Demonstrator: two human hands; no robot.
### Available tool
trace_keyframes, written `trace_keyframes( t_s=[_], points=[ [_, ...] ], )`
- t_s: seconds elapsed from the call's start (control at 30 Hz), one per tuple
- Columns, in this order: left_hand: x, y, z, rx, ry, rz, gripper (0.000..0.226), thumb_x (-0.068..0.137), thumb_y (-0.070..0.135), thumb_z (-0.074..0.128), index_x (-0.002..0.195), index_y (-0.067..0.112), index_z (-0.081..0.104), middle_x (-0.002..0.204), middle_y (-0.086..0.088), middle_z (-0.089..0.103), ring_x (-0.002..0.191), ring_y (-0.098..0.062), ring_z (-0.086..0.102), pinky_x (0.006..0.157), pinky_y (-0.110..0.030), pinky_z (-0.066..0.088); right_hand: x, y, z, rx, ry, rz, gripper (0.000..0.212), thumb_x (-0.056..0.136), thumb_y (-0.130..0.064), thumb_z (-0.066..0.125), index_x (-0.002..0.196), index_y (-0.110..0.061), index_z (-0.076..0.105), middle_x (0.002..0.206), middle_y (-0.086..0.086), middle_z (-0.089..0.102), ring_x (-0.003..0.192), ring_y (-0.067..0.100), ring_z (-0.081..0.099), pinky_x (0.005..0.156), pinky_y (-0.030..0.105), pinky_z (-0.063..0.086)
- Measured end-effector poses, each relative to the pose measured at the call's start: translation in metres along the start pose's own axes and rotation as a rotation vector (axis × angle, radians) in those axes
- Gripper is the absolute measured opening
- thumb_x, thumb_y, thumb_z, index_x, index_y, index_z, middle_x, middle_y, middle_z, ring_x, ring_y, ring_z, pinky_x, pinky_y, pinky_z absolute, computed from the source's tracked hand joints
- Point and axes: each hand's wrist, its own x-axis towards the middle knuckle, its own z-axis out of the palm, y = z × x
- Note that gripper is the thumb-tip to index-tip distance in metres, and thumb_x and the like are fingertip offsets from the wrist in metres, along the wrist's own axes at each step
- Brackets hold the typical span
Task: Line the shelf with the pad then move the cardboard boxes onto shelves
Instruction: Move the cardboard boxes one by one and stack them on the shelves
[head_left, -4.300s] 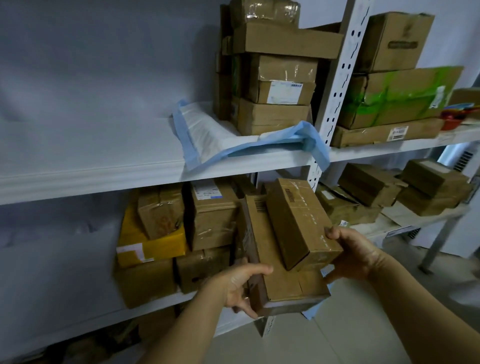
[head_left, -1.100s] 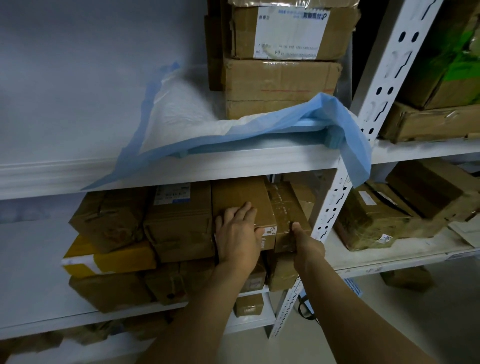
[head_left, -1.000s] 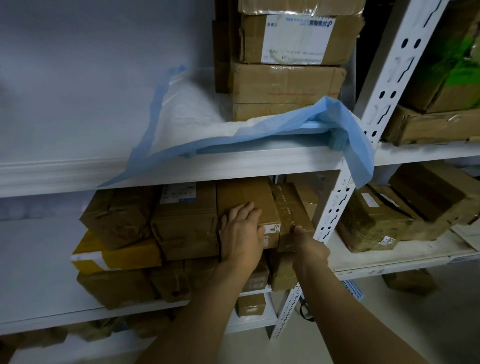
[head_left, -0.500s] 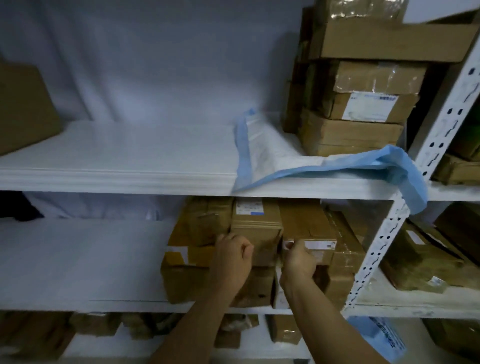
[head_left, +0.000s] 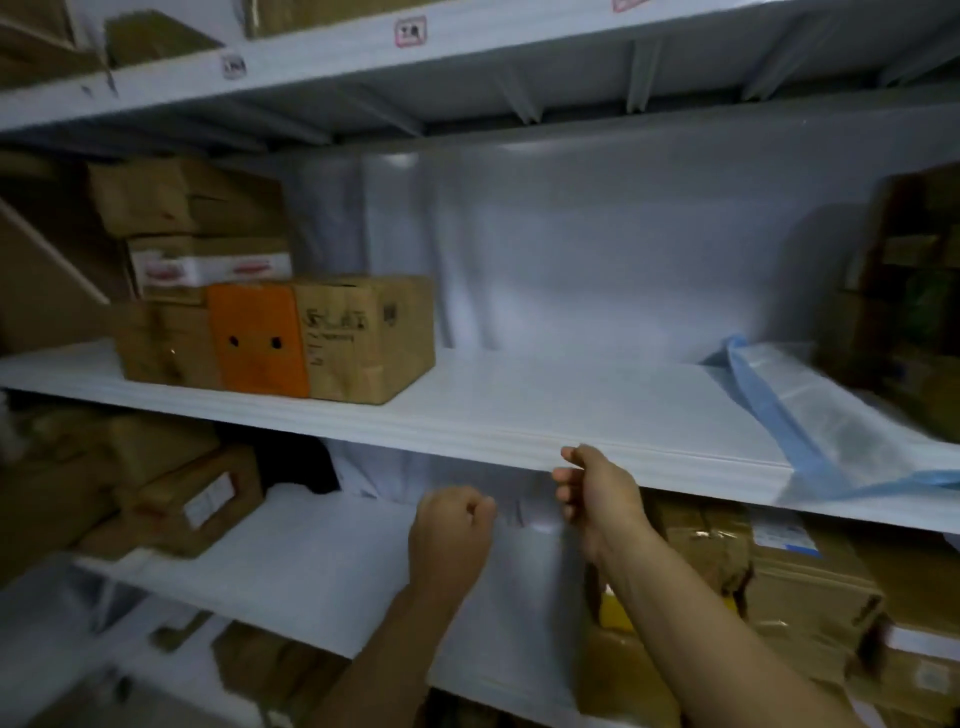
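Item 1. Left hand (head_left: 452, 525), lower centre of the frame: we record a closed fist, fingers folded into the palm, nothing in it, held in front of the lower shelf (head_left: 311, 561).

Item 2. Right hand (head_left: 597, 499), just right of the left hand: fingers curled inward, thumb on top, nothing visibly held. It sits at the front lip of the middle shelf (head_left: 571, 400); we cannot tell whether it touches the lip.

Item 3. Pad (head_left: 810, 415), white with a blue border: at the right end of the middle shelf, rumpled, one blue edge trailing over the shelf front at the far right of the frame.

Item 4. Cardboard boxes (head_left: 810, 577): a stack on the lower shelf, lower right of the frame, under the pad.

Item 5. Brown box (head_left: 369, 343) and orange box (head_left: 257, 338): side by side and touching on the middle shelf, left of centre, with more cartons stacked behind them.

Item 6. Labelled box (head_left: 202, 499), tilted, at the lower shelf's left end.
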Motion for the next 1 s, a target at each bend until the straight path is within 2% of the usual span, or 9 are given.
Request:
trace_keyframes(
  t_s=[0.1,0.2,0.33,0.47,0.57,0.7,0.83,0.93,1.0],
  points=[
    [0.036,-0.018,-0.038,0.000,0.067,-0.083,0.047,0.091,0.013,0.054,0.048,0.017,0.035,0.052,0.003,0.039,0.054,-0.011,0.039,0.054,-0.029,0.031,0.005,-0.023,0.038,-0.038,-0.067,-0.059,0.016,0.095,-0.019,0.043,0.089,-0.014,0.057,0.065,0.004,0.052,0.049,0.015,0.039,0.043,0.023,0.029],
    [0.071,-0.033,-0.066,-0.015,0.134,-0.195,0.040,0.093,0.018,0.053,0.055,0.014,0.041,0.058,0.001,0.045,0.065,-0.017,0.047,0.058,-0.027,0.033,0.014,-0.041,0.072,-0.085,-0.131,-0.105,0.016,0.096,-0.019,0.044,0.098,-0.011,0.056,0.072,0.006,0.054,0.054,0.016,0.045,0.048,0.024,0.034],
    [0.105,-0.043,-0.090,-0.135,0.158,-0.315,0.016,0.093,0.024,0.054,0.093,0.010,0.061,0.092,-0.007,0.064,0.089,-0.023,0.059,0.077,-0.028,0.046,0.032,-0.052,0.109,-0.166,-0.205,-0.113,0.021,0.097,-0.025,0.045,0.107,-0.011,0.057,0.085,0.006,0.060,0.072,0.017,0.058,0.060,0.027,0.047],
    [0.139,-0.055,-0.116,-0.185,0.191,-0.378,0.031,0.097,0.024,0.046,0.122,0.010,0.058,0.118,-0.012,0.061,0.105,-0.026,0.055,0.091,-0.033,0.045,0.048,-0.050,0.155,-0.271,-0.297,-0.128,0.020,0.099,-0.033,0.043,0.106,-0.018,0.053,0.100,0.004,0.058,0.097,0.021,0.060,0.085,0.036,0.051],
    [0.165,-0.060,-0.132,-0.181,0.195,-0.367,0.038,0.099,0.021,0.042,0.134,0.008,0.049,0.132,-0.012,0.054,0.119,-0.027,0.050,0.097,-0.034,0.039,0.055,-0.045,0.185,-0.364,-0.344,-0.163,0.023,0.100,-0.039,0.037,0.109,-0.022,0.050,0.104,-0.003,0.053,0.104,0.020,0.054,0.094,0.038,0.046],
    [0.212,-0.068,-0.149,-0.266,0.243,-0.372,0.037,0.100,0.014,0.038,0.136,0.010,0.047,0.138,-0.011,0.050,0.125,-0.028,0.048,0.098,-0.035,0.040,0.068,-0.041,0.217,-0.406,-0.382,-0.189,0.044,0.101,-0.044,0.032,0.138,-0.022,0.042,0.125,-0.002,0.051,0.119,0.022,0.047,0.101,0.040,0.038],
    [0.253,-0.081,-0.158,-0.294,0.250,-0.402,0.037,0.101,0.013,0.036,0.136,0.010,0.046,0.137,-0.012,0.050,0.122,-0.030,0.049,0.094,-0.037,0.042,0.075,-0.041,0.250,-0.394,-0.363,-0.201,0.045,0.101,-0.043,0.031,0.139,-0.023,0.042,0.138,-0.001,0.047,0.114,0.018,0.046,0.099,0.038,0.035],
    [0.277,-0.093,-0.155,-0.294,0.257,-0.370,0.032,0.099,0.013,0.037,0.127,0.012,0.052,0.129,-0.013,0.054,0.108,-0.027,0.055,0.089,-0.036,0.048,0.084,-0.040,0.274,-0.393,-0.314,-0.231,0.048,0.101,-0.043,0.032,0.143,-0.021,0.035,0.144,0.001,0.042,0.130,0.023,0.041,0.106,0.041,0.032],
    [0.287,-0.098,-0.151,-0.286,0.258,-0.349,0.033,0.098,0.012,0.038,0.129,0.012,0.051,0.130,-0.012,0.053,0.108,-0.026,0.055,0.093,-0.041,0.049,0.087,-0.040,0.286,-0.387,-0.283,-0.249,0.050,0.101,-0.041,0.034,0.146,-0.021,0.030,0.148,0.003,0.039,0.136,0.025,0.036,0.110,0.041,0.029]
  ],
)
